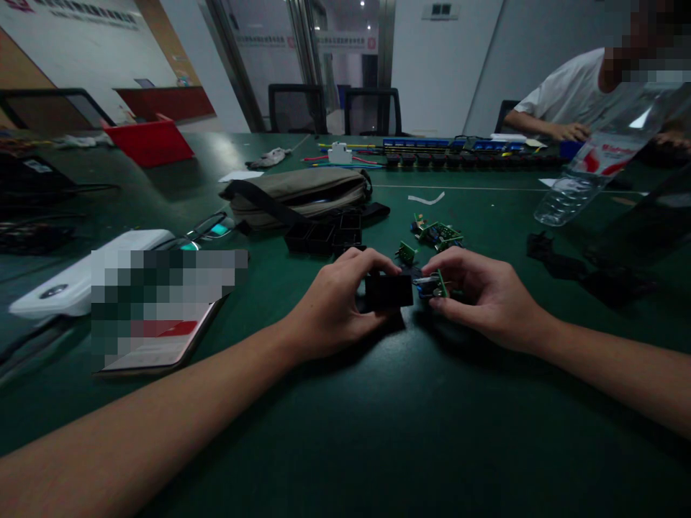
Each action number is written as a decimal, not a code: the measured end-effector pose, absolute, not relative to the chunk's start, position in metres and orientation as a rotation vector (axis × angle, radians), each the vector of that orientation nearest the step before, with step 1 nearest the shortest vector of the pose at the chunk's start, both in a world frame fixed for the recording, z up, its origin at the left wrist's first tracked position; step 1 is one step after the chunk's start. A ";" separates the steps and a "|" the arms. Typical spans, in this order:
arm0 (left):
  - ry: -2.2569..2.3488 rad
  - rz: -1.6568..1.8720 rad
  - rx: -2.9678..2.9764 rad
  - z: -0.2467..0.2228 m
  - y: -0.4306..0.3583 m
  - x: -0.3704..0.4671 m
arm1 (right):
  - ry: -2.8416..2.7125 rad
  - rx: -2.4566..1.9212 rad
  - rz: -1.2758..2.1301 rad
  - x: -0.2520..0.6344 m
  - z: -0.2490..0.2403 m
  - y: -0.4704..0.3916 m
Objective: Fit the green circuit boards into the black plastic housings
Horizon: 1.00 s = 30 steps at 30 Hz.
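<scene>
Near the middle of the view, my left hand (345,302) is closed around a black box (389,291), thumb below and fingers above. Just to its right, my right hand (486,298) pinches a small green circuit board (441,283) with blue and silver parts facing the box. Board and box are very close; whether they touch is hard to tell. Behind my hands lie a small green board (406,252) and a pile of green circuit boards (440,234). Several black boxes (318,237) stand behind my left hand.
A grey-brown bag (302,196) lies behind the black boxes. On the left are a white device (97,270), a phone-like slab (162,338) and a red box (148,142). A plastic bottle (588,169) leans at the right, near a person in a white shirt (572,93).
</scene>
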<state>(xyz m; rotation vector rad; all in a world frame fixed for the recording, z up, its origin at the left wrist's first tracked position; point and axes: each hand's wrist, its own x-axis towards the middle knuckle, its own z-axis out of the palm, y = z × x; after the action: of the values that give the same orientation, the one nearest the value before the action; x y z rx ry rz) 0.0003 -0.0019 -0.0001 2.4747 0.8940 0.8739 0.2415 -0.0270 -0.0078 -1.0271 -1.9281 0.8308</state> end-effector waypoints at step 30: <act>0.910 0.856 2.483 0.000 -0.002 0.000 | -1.936 -1.013 0.815 0.240 -0.006 -0.027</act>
<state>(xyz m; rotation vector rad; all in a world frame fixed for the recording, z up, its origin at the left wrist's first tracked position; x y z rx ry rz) 0.0004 -0.0020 0.0003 2.4833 0.9099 0.8558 0.2403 -0.0266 -0.0065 -1.0131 -1.9356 0.8154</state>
